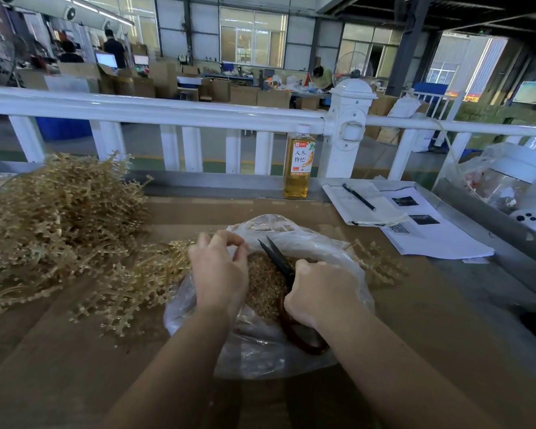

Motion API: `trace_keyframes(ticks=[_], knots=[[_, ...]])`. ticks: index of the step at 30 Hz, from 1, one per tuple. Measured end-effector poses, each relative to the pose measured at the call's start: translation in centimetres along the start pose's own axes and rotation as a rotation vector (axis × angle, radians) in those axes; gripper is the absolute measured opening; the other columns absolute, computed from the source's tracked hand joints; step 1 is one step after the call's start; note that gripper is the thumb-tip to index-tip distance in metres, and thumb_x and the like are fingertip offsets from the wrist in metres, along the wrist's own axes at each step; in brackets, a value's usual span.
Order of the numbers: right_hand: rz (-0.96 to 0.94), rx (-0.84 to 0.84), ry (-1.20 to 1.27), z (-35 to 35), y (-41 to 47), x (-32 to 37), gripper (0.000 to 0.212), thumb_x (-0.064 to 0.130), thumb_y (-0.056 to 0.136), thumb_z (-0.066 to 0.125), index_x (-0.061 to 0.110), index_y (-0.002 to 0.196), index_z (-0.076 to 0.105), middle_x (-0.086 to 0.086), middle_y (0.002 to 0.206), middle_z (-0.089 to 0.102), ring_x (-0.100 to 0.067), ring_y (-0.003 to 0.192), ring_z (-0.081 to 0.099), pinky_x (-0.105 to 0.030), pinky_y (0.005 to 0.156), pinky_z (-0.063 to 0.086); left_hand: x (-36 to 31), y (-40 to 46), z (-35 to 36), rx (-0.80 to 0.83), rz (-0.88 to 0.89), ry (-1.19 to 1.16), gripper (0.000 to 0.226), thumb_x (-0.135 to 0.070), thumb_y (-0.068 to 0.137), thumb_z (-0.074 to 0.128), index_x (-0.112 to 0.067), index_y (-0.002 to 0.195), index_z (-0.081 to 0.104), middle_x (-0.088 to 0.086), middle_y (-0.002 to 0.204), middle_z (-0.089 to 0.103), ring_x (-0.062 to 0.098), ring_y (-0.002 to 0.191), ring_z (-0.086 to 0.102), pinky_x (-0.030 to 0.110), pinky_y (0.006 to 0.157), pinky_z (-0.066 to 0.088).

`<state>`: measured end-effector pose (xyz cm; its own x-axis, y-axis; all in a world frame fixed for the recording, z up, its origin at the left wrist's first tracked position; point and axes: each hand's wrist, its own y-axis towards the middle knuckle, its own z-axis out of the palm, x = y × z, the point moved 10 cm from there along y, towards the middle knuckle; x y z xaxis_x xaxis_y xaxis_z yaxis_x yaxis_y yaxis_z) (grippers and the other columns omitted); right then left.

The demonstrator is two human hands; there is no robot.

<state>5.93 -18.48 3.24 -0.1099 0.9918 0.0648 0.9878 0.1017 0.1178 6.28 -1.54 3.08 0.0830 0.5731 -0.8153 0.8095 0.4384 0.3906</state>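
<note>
A clear plastic bag [316,243] lies open on the brown table [75,366], holding a heap of small tan cut pieces [263,286]. My right hand [321,292] grips dark scissors [277,258] by their reddish-brown handles, the blades slightly apart and pointing up-left over the bag. My left hand [220,270] hovers over the bag's left side, its fingertips curled and pinching something small that I cannot make out. A golden branched sprig [155,270] lies just left of that hand.
A big pile of golden branched sprigs [56,221] fills the table's left. Another sprig [375,264] lies right of the bag. A bottle of amber drink [299,164] stands at the far edge by a white railing [167,109]. Papers with a pen [359,197] lie at right.
</note>
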Motion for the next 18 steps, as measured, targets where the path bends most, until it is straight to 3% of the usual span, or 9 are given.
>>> trace_keyframes(ticks=[1, 3, 5, 8, 12, 18], knots=[[0.007, 0.027, -0.023, 0.4, 0.1, -0.1, 0.036, 0.028, 0.09, 0.041, 0.018, 0.123, 0.051, -0.006, 0.121, 0.054, -0.026, 0.11, 0.052, -0.032, 0.074, 0.029, 0.0, 0.1, -0.9, -0.065, 0.027, 0.102, 0.002, -0.019, 0.091, 0.06, -0.02, 0.091, 0.061, 0.001, 0.1, 0.047, 0.017, 0.096, 0.037, 0.016, 0.08, 0.026], [0.022, 0.08, -0.065, 1.3, 0.5, -0.5, 0.04, 0.031, 0.09, 0.04, 0.018, 0.127, 0.048, -0.009, 0.126, 0.051, -0.029, 0.114, 0.049, -0.034, 0.076, 0.029, 1.1, 0.5, -1.5, -0.096, -0.036, 0.249, 0.019, -0.015, 0.092, 0.053, -0.02, 0.109, 0.059, 0.009, 0.117, 0.043, 0.026, 0.11, 0.032, 0.033, 0.096, 0.023], [0.027, 0.095, -0.073, 1.9, 0.8, -0.7, 0.039, 0.032, 0.089, 0.04, 0.019, 0.124, 0.049, -0.009, 0.122, 0.054, -0.028, 0.112, 0.051, -0.035, 0.076, 0.03, 2.6, 0.9, -1.1, 0.002, -0.146, 0.352, 0.036, -0.012, 0.092, 0.044, -0.022, 0.126, 0.049, 0.013, 0.133, 0.038, 0.031, 0.123, 0.029, 0.042, 0.104, 0.021], [0.019, 0.066, -0.03, 2.1, 1.1, -0.9, 0.035, 0.032, 0.087, 0.043, 0.019, 0.118, 0.052, -0.005, 0.113, 0.059, -0.027, 0.105, 0.055, -0.034, 0.073, 0.034, 4.4, 1.1, 0.4, 0.199, -0.218, 0.477, 0.052, -0.014, 0.093, 0.035, -0.023, 0.143, 0.033, 0.014, 0.143, 0.037, 0.035, 0.129, 0.031, 0.046, 0.108, 0.02], [0.026, 0.072, 0.091, 2.7, 1.3, -1.7, 0.036, 0.036, 0.083, 0.052, 0.021, 0.116, 0.051, -0.002, 0.103, 0.061, -0.026, 0.102, 0.055, -0.032, 0.071, 0.037, 5.2, 1.4, 0.9, 0.273, -0.233, 0.548, 0.05, -0.019, 0.093, 0.036, -0.02, 0.143, 0.035, 0.014, 0.144, 0.038, 0.037, 0.131, 0.031, 0.047, 0.109, 0.021], [0.042, 0.047, 0.242, 2.6, 1.2, -2.2, 0.042, 0.046, 0.083, 0.056, 0.025, 0.118, 0.053, 0.001, 0.104, 0.061, -0.023, 0.101, 0.054, -0.031, 0.073, 0.038, 4.7, 2.2, -0.2, 0.175, -0.191, 0.473, 0.037, -0.03, 0.097, 0.039, -0.013, 0.129, 0.047, 0.016, 0.127, 0.041, 0.037, 0.115, 0.045, 0.044, 0.101, 0.032]])
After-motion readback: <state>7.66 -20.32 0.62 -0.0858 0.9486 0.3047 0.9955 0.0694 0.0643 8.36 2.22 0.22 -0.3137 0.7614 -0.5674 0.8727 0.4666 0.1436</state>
